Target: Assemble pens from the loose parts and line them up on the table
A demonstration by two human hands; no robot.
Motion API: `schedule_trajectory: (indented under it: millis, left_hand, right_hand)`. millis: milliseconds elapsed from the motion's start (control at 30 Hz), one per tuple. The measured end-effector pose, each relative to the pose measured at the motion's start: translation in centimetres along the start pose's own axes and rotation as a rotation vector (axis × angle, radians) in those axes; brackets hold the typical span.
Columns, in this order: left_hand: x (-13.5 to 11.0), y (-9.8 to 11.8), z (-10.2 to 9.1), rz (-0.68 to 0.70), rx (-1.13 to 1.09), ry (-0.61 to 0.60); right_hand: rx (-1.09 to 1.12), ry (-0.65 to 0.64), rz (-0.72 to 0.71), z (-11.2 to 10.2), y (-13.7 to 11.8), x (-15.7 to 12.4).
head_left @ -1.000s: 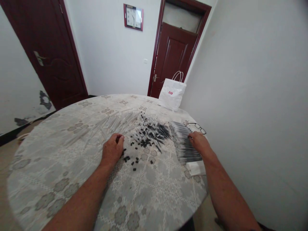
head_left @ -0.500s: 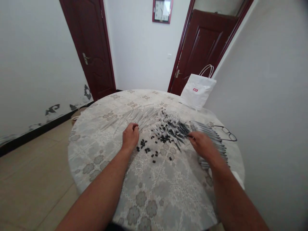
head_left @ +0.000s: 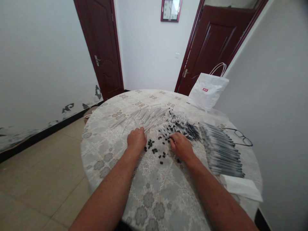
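My left hand [head_left: 136, 140] rests knuckles-up on the table, fingers curled at the near end of a fan of clear pen barrels [head_left: 146, 116]; what it grips is hidden. My right hand [head_left: 181, 146] lies at the near edge of a heap of black-tipped refills [head_left: 178, 126], fingers bent down among them, with nothing I can name in them. Small black caps [head_left: 154, 150] are scattered between the two hands. A neat row of finished pens [head_left: 222, 149] lies to the right of my right hand.
The round table [head_left: 156, 199] wears a floral lace cloth. On it stand a white paper bag [head_left: 208, 90] at the back right, glasses [head_left: 239, 134] by the wall and a white sheet [head_left: 242, 186] at the right edge. Two dark doors and a clock are behind.
My right hand has left the row of finished pens and moved left to the refill heap. My left hand stays by the barrels. The camera has turned left.
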State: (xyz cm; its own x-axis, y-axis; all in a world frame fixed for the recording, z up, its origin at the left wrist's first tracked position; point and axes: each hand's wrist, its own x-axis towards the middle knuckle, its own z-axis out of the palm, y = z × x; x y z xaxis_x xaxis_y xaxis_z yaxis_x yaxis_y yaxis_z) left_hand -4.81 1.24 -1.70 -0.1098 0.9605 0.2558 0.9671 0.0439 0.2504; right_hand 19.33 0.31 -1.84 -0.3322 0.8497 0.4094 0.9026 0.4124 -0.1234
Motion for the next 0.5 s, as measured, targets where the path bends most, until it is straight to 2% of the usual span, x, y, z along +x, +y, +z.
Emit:
schedule_trajectory:
  millis: [233,367,500]
  left_hand:
    - [-0.2,0.5,-0.1,0.036,0.090,-0.108]
    - [-0.1,0.9,0.1,0.042,0.084,-0.156]
    - [0.1,1.5,-0.1,0.013,0.007,-0.102]
  right_hand:
    - [-0.047,0.065,0.081,-1.2,3.8,-0.6]
    - [-0.069,0.107,0.173,-2.0,5.6,-0.8]
    - [-0.108,0.066,0.314,-2.5,7.1,-0.9]
